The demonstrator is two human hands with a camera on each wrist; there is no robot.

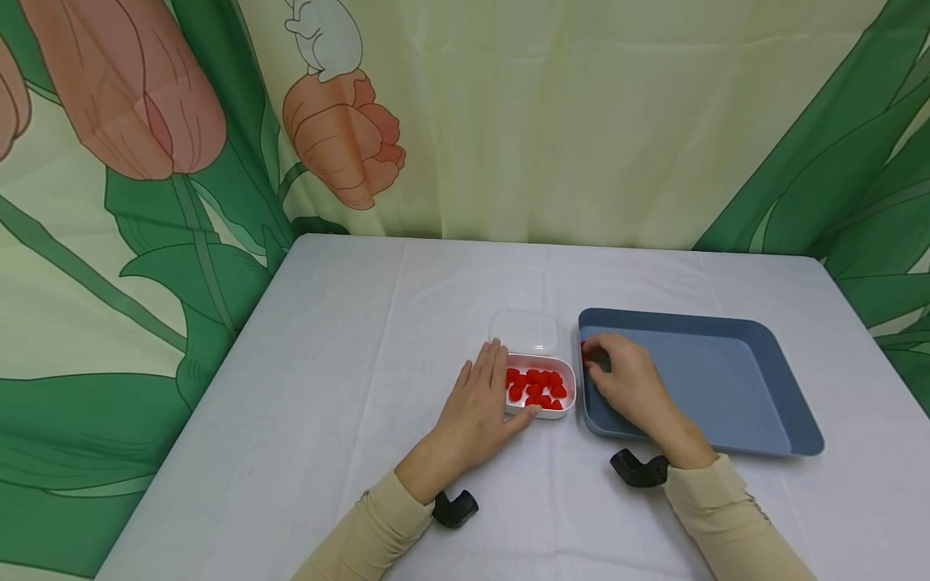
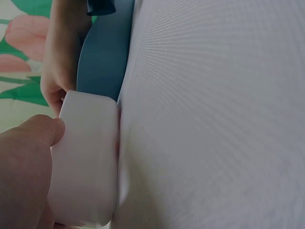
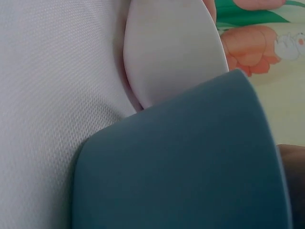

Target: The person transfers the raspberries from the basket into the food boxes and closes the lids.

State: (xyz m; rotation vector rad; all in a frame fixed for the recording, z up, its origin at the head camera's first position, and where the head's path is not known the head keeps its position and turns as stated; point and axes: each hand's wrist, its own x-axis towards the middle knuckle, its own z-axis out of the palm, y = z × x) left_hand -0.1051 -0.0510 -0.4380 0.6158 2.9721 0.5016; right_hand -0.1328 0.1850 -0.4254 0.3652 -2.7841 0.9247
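A small white box (image 1: 569,403) holds several small red pieces (image 1: 534,390); their exact kind is too small to tell. My left hand (image 1: 472,411) rests along the box's left side with fingers straight, its thumb touching the near wall, as the left wrist view also shows. Inside the left wall of a blue-grey tray (image 1: 726,383), my right hand (image 1: 628,383) has thumb and forefinger curled at a small red piece (image 1: 584,352), mostly hidden by the fingers. In the right wrist view the tray's wall (image 3: 181,162) hides most of that hand.
A clear plastic lid (image 1: 525,331) lies just behind the white box. The box stands close to the tray's left side. A white cloth covers the table (image 1: 291,420), and a printed curtain (image 1: 567,121) hangs behind it. Each wrist bears a black camera mount (image 1: 639,470).
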